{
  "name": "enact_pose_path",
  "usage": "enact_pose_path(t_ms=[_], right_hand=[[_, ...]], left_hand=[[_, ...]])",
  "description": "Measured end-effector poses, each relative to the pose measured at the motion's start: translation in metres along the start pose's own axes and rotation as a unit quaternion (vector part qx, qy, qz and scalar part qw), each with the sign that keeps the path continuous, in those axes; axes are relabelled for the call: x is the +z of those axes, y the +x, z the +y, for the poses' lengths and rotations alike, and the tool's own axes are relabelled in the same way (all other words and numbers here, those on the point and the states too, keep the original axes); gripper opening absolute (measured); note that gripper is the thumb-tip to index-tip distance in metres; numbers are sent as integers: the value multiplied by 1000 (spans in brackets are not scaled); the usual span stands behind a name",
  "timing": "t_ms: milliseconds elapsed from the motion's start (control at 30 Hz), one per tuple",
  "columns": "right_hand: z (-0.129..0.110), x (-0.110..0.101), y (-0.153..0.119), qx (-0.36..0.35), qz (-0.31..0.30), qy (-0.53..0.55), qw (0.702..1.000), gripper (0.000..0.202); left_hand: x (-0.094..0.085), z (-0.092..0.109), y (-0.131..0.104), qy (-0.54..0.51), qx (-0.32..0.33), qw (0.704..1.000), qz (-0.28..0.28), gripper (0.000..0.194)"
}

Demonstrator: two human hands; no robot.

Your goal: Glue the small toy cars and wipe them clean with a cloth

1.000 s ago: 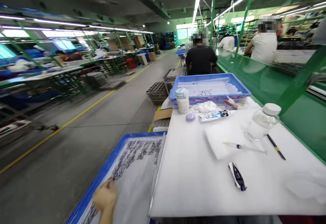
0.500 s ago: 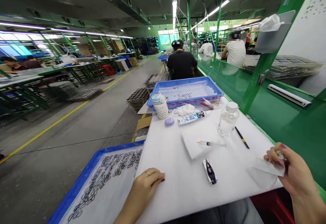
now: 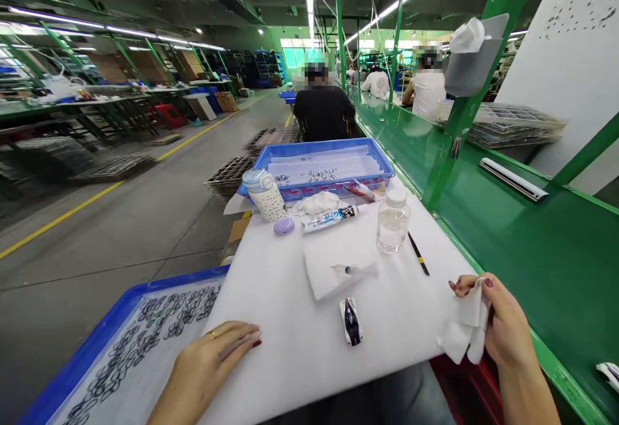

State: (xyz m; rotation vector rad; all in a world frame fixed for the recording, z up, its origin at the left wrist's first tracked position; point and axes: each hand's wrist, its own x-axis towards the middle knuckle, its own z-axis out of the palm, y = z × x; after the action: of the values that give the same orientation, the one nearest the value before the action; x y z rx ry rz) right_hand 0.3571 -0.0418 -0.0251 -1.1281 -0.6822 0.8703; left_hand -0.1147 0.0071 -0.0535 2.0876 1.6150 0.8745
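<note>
The syringe (image 3: pixel 345 270) is lying on the paper (image 3: pixel 326 273), the toy car (image 3: pixel 351 322) sitting before it, the jar (image 3: pixel 393 224) standing behind, to the right.

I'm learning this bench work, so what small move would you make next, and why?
I'd probably bring the thin, crumpled white wipe towards the left hand. The right hand already grips it by the smooth white work surface's right edge, and something small and shiny, too small to identify, seems to sit at the left fingertips.

Creased wht cloth (image 3: pixel 465 331), hanging, R side
</note>
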Motion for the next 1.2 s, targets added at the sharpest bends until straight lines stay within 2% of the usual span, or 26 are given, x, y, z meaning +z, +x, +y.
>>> enact_pose_path(t_ms=[67,100,167,233,300,333,400,500,633,700,833,967,1133,1167,1200], right_hand=[[6,11,-7,-33,66,3,997,35],[9,20,-14,-51,90,4,995,34],[14,41,-30,-71,78,-28,994,30],[18,62,-48,-87,-8,-122,989,24],[19,79,-62,-144,-119,-221,957,18],[20,85,-67,-185,-167,-251,935,13],[21,95,-73,-262,-240,-264,897,3],[27,106,-77,-345,-285,-263,855,17],[35,121,-81,-447,-245,-312,802,18],[34,124,-81,-482,-246,-325,776,17],[21,119,-73,-509,-302,-336,733,16],[16,117,-71,-508,-266,-366,733,17],[21,119,-75,-494,-313,-345,734,13],[20,116,-73,-487,-313,-351,736,12],[19,111,-71,-474,-304,-362,743,12]], left_hand=[[11,32,-9,-116,-78,988,61,27],[21,52,-13,-202,-108,970,81,28],[44,94,-17,-396,-161,902,61,31],[71,128,-16,-560,-202,803,26,39],[95,148,-14,-671,-225,707,8,39],[105,153,-13,-700,-234,675,8,40],[116,155,-13,-717,-248,651,6,41],[120,150,-17,-721,-257,644,3,43],[118,148,-19,-730,-258,633,8,38],[118,149,-19,-731,-260,630,20,35],[118,151,-18,-729,-259,633,28,33],[118,152,-18,-724,-245,645,25,33],[117,150,-20,-712,-229,662,45,29],[115,148,-21,-707,-225,669,44,28],[112,146,-21,-690,-217,689,42,26]])
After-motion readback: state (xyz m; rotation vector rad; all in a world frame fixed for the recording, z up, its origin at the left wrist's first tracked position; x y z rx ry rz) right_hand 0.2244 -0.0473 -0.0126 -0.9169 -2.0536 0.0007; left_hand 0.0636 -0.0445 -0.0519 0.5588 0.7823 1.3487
